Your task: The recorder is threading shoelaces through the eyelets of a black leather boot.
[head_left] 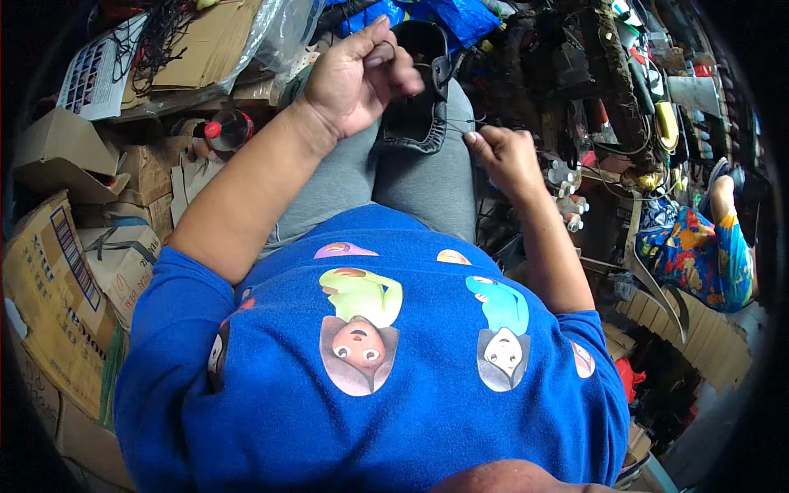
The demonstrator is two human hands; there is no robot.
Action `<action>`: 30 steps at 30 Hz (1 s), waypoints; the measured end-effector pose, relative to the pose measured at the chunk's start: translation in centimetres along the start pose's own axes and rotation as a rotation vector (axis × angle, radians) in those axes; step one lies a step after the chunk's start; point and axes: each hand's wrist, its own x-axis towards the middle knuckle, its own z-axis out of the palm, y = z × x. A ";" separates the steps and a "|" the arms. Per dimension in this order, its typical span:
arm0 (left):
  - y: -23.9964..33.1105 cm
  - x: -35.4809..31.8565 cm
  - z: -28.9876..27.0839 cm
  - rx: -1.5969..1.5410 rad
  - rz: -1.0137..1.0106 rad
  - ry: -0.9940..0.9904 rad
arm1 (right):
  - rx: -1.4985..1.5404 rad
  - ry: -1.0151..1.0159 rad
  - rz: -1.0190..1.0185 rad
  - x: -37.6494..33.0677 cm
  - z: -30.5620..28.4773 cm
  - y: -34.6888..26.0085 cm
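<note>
A black shoe upper [427,141] with a puckered, stitched edge lies across my thighs, its opening facing up. My left hand [355,86] is raised over its left side, fingers curled in and partly blurred. A thin dark line crosses those fingers, but what they hold is not clear. To the right of the upper, my right hand [511,162] pinches thumb and forefinger together on a fine thread [457,129]. That thread runs from the upper's right edge toward my fingertips. Grey trousers [341,177] cover my legs beneath the work.
Cardboard boxes [62,156] are stacked on the left, near a bottle with a red cap [230,130]. Dark cords [156,45] lie on flat cardboard at upper left. Small bottles [569,193] and cluttered tools fill the right. Another person in bright patterned clothing [699,255] is at far right.
</note>
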 end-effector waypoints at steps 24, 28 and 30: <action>2.2 4.4 -2.1 1.794 0.211 -0.233 | 1.130 0.293 0.306 -0.1 1.4 4.8; 0.7 6.6 -0.5 1.919 -0.053 -0.600 | 0.572 0.033 -0.090 2.0 -1.8 0.7; 0.2 6.3 -1.6 1.254 -0.357 -0.714 | 0.488 -0.249 -0.062 2.4 -2.6 -2.0</action>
